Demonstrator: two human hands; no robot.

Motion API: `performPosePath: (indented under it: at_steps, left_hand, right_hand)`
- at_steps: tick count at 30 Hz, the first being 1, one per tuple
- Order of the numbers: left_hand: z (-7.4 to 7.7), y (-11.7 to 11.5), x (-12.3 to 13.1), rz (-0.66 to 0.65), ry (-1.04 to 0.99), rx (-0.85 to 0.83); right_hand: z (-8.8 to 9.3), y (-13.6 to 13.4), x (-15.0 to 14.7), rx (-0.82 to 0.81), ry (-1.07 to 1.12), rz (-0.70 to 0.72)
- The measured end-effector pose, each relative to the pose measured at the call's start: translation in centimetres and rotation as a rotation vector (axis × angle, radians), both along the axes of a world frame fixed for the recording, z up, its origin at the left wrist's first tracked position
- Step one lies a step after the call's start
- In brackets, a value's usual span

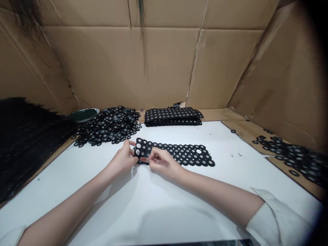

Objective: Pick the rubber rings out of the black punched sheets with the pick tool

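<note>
A strip of joined black rings (189, 154) with pale centres lies across the white table. My left hand (124, 158) pinches its left end between thumb and fingers. My right hand (164, 164) is closed around a small slim tool (144, 159) with a reddish, partly clear body. Its tip reaches the strip's lower left edge, close to my left fingertips. What the tool is exactly I cannot make out. Two bright white discs show at the strip's left end, and another white spot is near its right end. My right hand hides part of the middle.
Loose black rings are heaped (112, 124) behind my left hand, and more lie at the right (289, 153). A folded ring mat (173, 116) sits at the back. Black fibres (28, 147) and a dish (84, 115) stand left. Cardboard walls (164, 61) enclose the table (164, 212).
</note>
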State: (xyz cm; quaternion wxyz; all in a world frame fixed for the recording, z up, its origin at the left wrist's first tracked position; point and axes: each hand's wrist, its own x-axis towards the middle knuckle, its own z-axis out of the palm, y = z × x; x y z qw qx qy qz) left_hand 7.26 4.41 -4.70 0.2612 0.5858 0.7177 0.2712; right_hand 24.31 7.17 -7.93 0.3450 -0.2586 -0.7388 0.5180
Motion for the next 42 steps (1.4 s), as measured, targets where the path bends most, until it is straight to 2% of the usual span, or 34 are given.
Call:
performPosePath:
  at_steps: [6,10,18,24,32,36,42]
  left_hand:
    - [0.2,0.3,0.5,0.015,-0.123,-0.046]
    - [0.6,0.2,0.6,0.033,-0.163,-0.143]
    - [-0.3,0.8,-0.4,-0.024,0.023,-0.014]
    - [0.5,0.8,-0.9,-0.080,0.163,0.006]
    - [1.5,0.4,-0.9,-0.123,0.121,-0.090]
    - [1.1,0.4,-1.1,-0.133,0.145,-0.056]
    - [0.4,0.6,-1.3,-0.124,0.157,-0.027]
  right_hand:
    - [-0.5,0.3,-0.3,0.056,0.002,-0.009]
    - [-0.2,0.3,-0.5,-0.005,0.037,0.006]
    - [-0.4,0.4,-0.6,-0.096,0.063,0.023]
    - [-0.8,0.3,-0.6,-0.044,0.066,0.022]
    - [-1.2,0.4,-0.7,-0.071,0.089,0.026]
    - [-0.8,0.1,-0.5,-0.096,0.117,0.045]
    - [-0.2,0.2,0.1,-0.049,0.037,0.021]
